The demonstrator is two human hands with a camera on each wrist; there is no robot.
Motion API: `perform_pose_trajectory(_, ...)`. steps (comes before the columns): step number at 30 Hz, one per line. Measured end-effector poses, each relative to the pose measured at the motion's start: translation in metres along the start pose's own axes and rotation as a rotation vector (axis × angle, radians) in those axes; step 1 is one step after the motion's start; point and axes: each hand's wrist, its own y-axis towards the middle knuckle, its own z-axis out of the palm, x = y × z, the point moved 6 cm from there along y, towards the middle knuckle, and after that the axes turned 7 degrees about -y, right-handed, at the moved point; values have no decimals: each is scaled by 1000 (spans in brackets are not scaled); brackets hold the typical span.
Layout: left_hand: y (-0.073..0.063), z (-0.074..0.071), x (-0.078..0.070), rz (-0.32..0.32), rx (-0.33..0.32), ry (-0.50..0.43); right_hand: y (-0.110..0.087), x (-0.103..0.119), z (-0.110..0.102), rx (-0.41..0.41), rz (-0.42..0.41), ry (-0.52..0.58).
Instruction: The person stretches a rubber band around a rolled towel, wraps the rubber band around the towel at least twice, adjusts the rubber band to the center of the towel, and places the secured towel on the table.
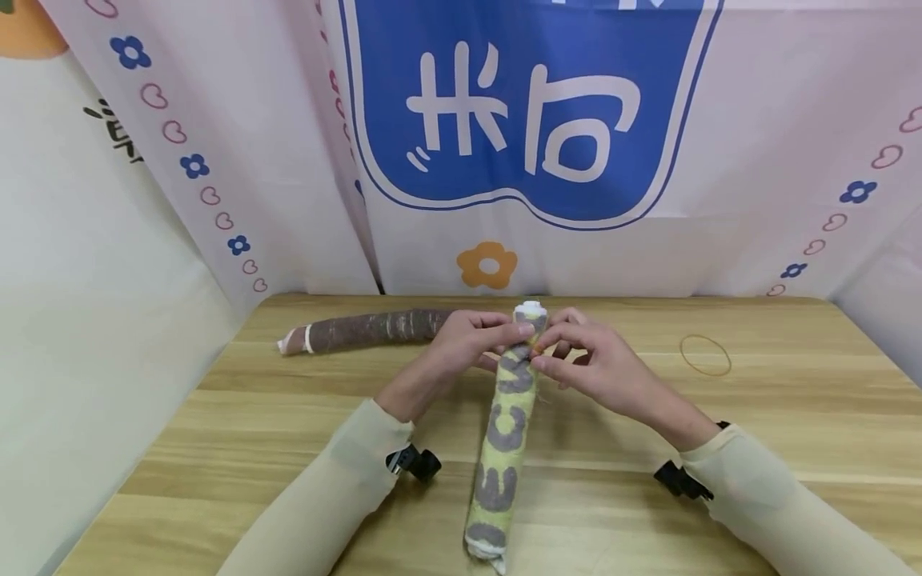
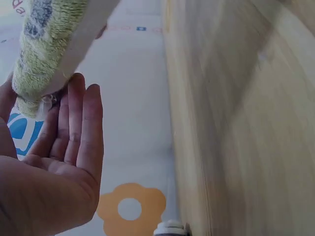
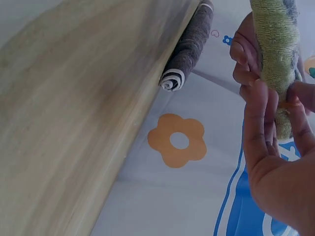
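A rolled towel [image 1: 507, 432], yellow-green with grey lettering, slants with its near end low in the head view and its far end between both hands. My left hand [image 1: 470, 340] holds the roll near its far end, thumb on top and fingers beneath; the left wrist view shows the fingers fairly straight. My right hand [image 1: 601, 360] pinches a thin orange rubber band [image 3: 285, 104] against the roll near that same end. In the right wrist view the roll narrows at the band. Fingers hide part of the band.
A dark brown rolled towel [image 1: 360, 330] lies behind the left hand, a pale band [image 1: 308, 338] around its left end. A loose rubber band [image 1: 730, 362] lies on the wooden table [image 1: 792, 448] at the right. A printed cloth backdrop [image 1: 648, 256] hangs along the table's back edge.
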Motion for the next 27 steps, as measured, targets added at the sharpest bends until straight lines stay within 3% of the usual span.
perform_pose_trajectory(5, -2, 2, 1, -8, -28, -24, -2, 0, 4, -43, 58, -37)
perform_pose_trajectory(10, -6, 3, -3, 43, -123, -67, -6, 6, 7, -162, 150, -136)
perform_pose_trajectory(13, -8, 4, -7, 88, -182, -75, -9, 11, 9, -227, 154, -161)
perform_pose_trajectory(21, -13, 7, -9, 140, -235, -77, -15, 22, 16, -347, -90, -251)
perform_pose_trajectory(27, -15, 8, -8, 175, -260, -86, -16, 28, 21, -366, -293, -312)
